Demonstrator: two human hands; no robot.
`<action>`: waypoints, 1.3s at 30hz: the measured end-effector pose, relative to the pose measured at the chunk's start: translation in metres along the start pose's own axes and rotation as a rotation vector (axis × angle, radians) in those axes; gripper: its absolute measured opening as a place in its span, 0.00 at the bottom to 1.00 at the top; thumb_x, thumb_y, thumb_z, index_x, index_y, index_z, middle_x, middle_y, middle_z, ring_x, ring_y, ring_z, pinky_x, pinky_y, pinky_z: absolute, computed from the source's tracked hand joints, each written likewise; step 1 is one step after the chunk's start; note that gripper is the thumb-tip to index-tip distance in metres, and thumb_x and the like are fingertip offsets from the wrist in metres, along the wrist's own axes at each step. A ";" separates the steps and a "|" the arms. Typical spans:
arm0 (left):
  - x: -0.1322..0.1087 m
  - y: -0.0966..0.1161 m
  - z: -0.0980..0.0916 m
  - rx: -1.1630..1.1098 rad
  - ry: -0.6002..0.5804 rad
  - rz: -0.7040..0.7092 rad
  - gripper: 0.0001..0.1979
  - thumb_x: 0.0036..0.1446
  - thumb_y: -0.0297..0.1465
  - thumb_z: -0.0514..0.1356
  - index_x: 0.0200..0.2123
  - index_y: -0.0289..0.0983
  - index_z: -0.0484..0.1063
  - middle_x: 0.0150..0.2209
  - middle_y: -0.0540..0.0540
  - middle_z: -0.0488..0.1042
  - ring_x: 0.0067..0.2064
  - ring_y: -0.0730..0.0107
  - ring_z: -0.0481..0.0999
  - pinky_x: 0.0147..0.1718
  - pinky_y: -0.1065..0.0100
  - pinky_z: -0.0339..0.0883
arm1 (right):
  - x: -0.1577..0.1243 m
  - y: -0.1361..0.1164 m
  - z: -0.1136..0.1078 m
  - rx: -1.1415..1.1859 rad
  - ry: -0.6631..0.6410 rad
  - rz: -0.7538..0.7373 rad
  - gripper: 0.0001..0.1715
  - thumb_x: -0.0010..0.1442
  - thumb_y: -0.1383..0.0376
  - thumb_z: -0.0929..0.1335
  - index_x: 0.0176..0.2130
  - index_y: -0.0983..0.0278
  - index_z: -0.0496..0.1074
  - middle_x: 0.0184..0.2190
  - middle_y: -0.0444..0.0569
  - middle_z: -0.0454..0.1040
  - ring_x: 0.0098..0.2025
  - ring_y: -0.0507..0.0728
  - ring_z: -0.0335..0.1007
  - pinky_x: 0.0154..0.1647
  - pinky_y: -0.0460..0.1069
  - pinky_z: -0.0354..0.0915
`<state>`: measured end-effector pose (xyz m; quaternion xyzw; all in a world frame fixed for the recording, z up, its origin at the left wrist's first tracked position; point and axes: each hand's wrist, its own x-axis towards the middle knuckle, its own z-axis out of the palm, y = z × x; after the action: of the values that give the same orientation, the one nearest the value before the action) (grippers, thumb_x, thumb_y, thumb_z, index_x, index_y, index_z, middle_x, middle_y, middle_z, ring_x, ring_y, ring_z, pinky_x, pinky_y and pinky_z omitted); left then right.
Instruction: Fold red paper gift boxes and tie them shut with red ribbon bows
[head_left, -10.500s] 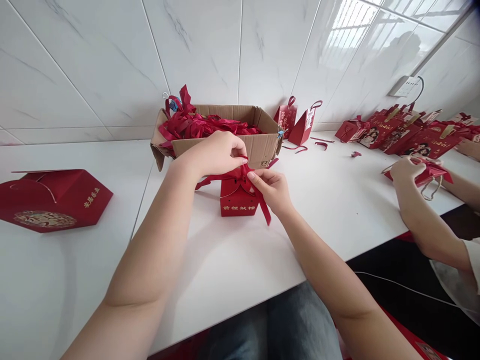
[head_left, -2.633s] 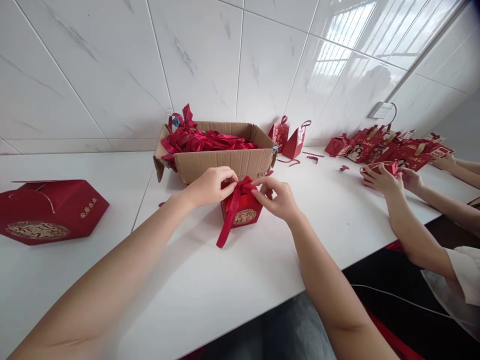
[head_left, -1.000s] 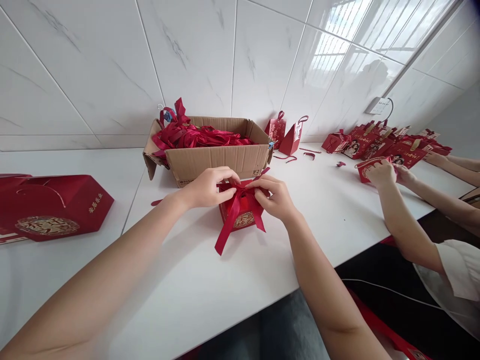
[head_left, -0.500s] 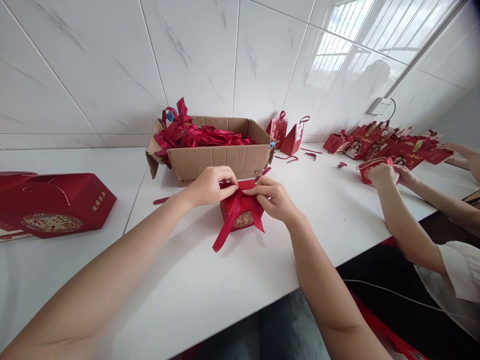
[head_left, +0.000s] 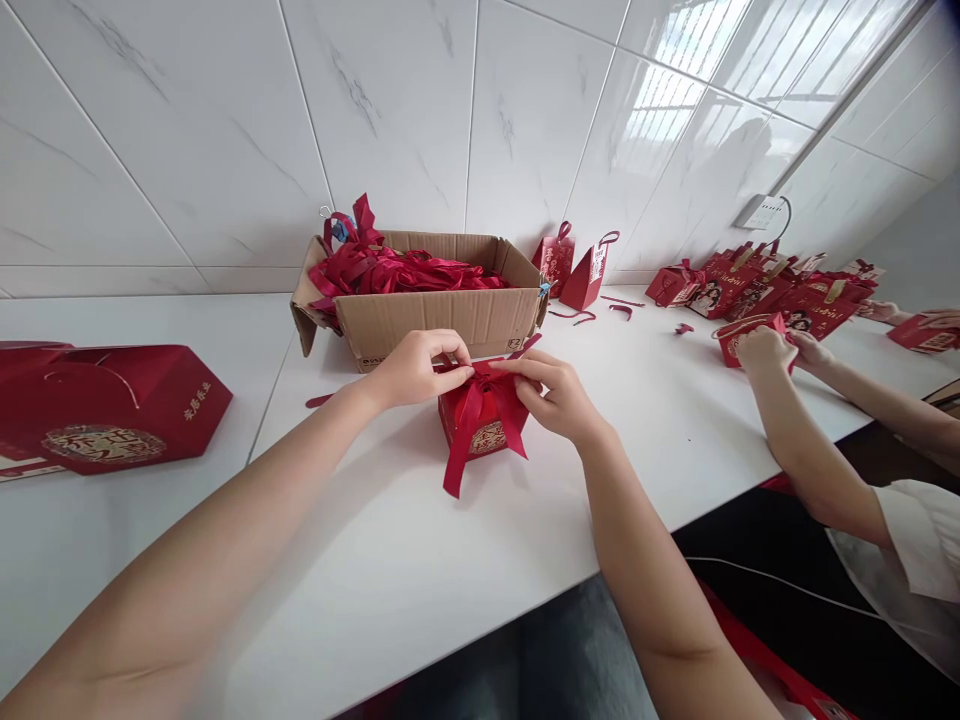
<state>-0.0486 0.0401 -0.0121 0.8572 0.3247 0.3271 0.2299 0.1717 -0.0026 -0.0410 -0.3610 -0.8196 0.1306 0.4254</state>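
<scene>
Red ribbon [head_left: 466,428] handled atop small red box [head_left: 490,440]

The red ribbon is pinched at its left side between the nearly closed fingers of the left hand [head_left: 421,370]. At its right side the bent fingers of the right hand [head_left: 555,398] are placed; whether anything is gripped there cannot be told. The small red box, its front overhung by the red ribbon, is set on the tabletop [head_left: 420,570] near a cardboard box [head_left: 442,323] filled with heaped ribbons [head_left: 409,273]
</scene>
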 end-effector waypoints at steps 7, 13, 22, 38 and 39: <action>-0.001 0.001 0.000 -0.061 -0.029 -0.031 0.07 0.54 0.33 0.58 0.27 0.35 0.69 0.32 0.48 0.71 0.33 0.71 0.70 0.35 0.68 0.67 | 0.002 -0.001 0.001 -0.023 0.123 0.021 0.14 0.60 0.73 0.61 0.39 0.62 0.73 0.30 0.46 0.69 0.28 0.50 0.62 0.29 0.47 0.63; -0.001 0.001 -0.001 -0.088 -0.055 -0.041 0.07 0.55 0.34 0.58 0.29 0.36 0.69 0.32 0.48 0.72 0.34 0.70 0.71 0.36 0.66 0.68 | 0.003 -0.003 0.001 0.017 0.045 0.023 0.01 0.59 0.67 0.66 0.33 0.62 0.68 0.30 0.46 0.70 0.29 0.50 0.62 0.30 0.47 0.63; -0.002 -0.002 -0.005 -0.218 -0.185 -0.009 0.09 0.50 0.26 0.60 0.37 0.37 0.70 0.37 0.48 0.74 0.40 0.68 0.74 0.42 0.65 0.71 | 0.002 -0.006 0.003 0.056 0.001 0.062 0.04 0.61 0.67 0.65 0.37 0.62 0.70 0.32 0.47 0.72 0.29 0.50 0.62 0.29 0.47 0.63; 0.002 0.007 0.007 0.217 -0.037 0.145 0.09 0.61 0.32 0.54 0.33 0.37 0.72 0.32 0.47 0.74 0.41 0.66 0.70 0.40 0.65 0.65 | 0.004 -0.009 0.010 0.065 0.028 0.105 0.04 0.57 0.64 0.70 0.31 0.63 0.73 0.28 0.45 0.69 0.28 0.50 0.62 0.29 0.48 0.63; 0.002 0.006 0.007 0.237 -0.042 0.138 0.09 0.61 0.32 0.53 0.33 0.37 0.71 0.33 0.47 0.74 0.40 0.66 0.69 0.40 0.65 0.65 | 0.004 -0.009 0.009 0.073 0.024 0.108 0.05 0.57 0.64 0.70 0.31 0.63 0.73 0.28 0.45 0.69 0.28 0.50 0.62 0.29 0.48 0.63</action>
<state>-0.0402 0.0358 -0.0128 0.9052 0.2966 0.2835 0.1110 0.1585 -0.0054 -0.0396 -0.3904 -0.7884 0.1788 0.4405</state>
